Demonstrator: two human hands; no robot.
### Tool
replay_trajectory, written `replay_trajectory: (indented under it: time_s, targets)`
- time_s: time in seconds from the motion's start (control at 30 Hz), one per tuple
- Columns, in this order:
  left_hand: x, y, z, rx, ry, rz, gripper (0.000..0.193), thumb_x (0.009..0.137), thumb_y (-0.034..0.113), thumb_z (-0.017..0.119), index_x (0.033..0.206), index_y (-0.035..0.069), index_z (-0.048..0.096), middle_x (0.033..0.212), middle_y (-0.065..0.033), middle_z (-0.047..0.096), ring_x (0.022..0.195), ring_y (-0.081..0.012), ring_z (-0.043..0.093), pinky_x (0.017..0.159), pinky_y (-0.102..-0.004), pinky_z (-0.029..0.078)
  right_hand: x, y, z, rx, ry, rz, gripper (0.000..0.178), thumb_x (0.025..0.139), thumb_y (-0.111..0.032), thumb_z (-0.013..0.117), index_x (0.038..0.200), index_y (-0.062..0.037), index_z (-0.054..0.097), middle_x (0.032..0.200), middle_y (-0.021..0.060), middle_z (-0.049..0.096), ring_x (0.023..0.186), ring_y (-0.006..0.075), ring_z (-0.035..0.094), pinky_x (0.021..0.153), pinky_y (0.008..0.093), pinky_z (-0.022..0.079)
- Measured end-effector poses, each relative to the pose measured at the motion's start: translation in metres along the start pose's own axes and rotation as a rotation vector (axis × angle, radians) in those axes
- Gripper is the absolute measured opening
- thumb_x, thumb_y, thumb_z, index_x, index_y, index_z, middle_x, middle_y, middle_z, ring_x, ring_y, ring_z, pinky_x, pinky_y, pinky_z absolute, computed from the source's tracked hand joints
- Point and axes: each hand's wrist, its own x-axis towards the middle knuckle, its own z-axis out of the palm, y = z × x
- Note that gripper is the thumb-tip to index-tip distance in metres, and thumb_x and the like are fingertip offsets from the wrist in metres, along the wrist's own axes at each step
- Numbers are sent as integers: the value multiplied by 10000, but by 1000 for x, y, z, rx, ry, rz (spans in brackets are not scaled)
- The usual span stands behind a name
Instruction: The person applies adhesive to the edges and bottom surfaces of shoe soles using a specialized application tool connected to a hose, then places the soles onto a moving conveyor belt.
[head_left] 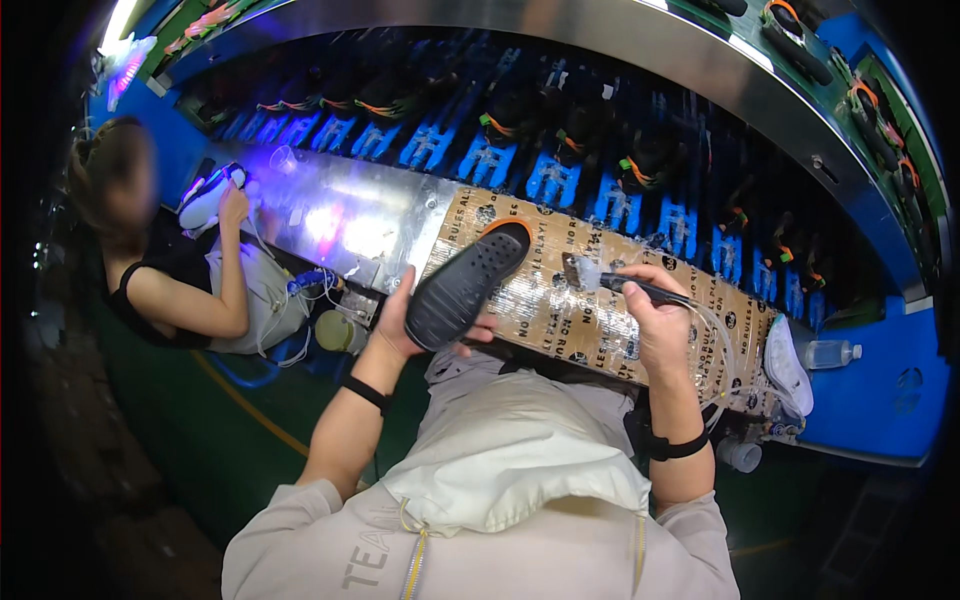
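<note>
My left hand (400, 322) is closed around the wide end of a black shoe sole (462, 288), with fingertips showing at its right edge. The sole lies tilted, its upper end toward the far side; small holes dot that half, and an orange rim curves round the tip. In my right hand (656, 318) is a glue brush (628, 284) with a black handle and a pale, dark-tipped head pointing left. A clear tube runs from its handle down the right side. Brush and sole are apart, both above the cardboard-covered bench (560, 330).
Beyond the bench, blue racks (552, 180) carry several dark shoe parts with orange and green edges. A metal shelf (600, 35) arches above. At right lie a white shoe-shaped piece (787, 368) and a plastic bottle (832, 354). At left, another person (190, 290) holds a pale shoe (208, 198).
</note>
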Motion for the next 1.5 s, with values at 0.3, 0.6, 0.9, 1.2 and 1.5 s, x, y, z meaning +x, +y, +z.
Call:
replay_trajectory:
  time_s: [0.3, 0.6, 0.9, 1.2, 1.5]
  targets:
    - [57, -70, 26, -181, 163, 123, 842, 986, 533, 472, 1619, -21, 447, 1522, -378, 552, 1393, -551, 574, 1154, -729, 462, 34, 17, 52, -302, 43, -79, 198, 938, -145, 772, 1073, 0, 781, 812, 36, 741, 720, 90, 638, 667, 285, 515]
    - [88, -81, 55, -11, 359, 324, 715, 987, 463, 450, 1519, -3, 556, 1447, -228, 664, 1318, -379, 668, 1182, -532, 506, 27, 4, 83, -539, 72, -579, 211, 899, -122, 790, 1077, -10, 772, 995, 196, 780, 885, 359, 753, 810, 426, 589]
    - [98, -72, 64, -58, 76, 360, 872, 1099, 688, 150, 1589, 51, 490, 1493, -239, 620, 1338, -377, 651, 1177, -531, 511, -3, -65, 62, -593, -528, -237, 173, 891, -148, 769, 998, -14, 793, 874, 221, 769, 789, 390, 764, 852, 462, 604]
    - [99, -77, 93, -4, 161, 349, 804, 1085, 672, 252, 1623, 117, 472, 1521, -172, 624, 1348, -346, 667, 1139, -534, 563, 42, -35, 92, -559, 19, -836, 237, 878, -44, 822, 1105, 15, 789, 937, 147, 765, 833, 303, 697, 761, 396, 548]
    - [105, -69, 104, -53, 132, 397, 817, 1070, 688, 265, 1593, 111, 511, 1493, -191, 643, 1319, -353, 684, 1119, -516, 578, 45, -37, 74, -570, -35, -771, 241, 892, -33, 794, 1132, -22, 805, 928, 111, 751, 879, 248, 684, 833, 389, 508]
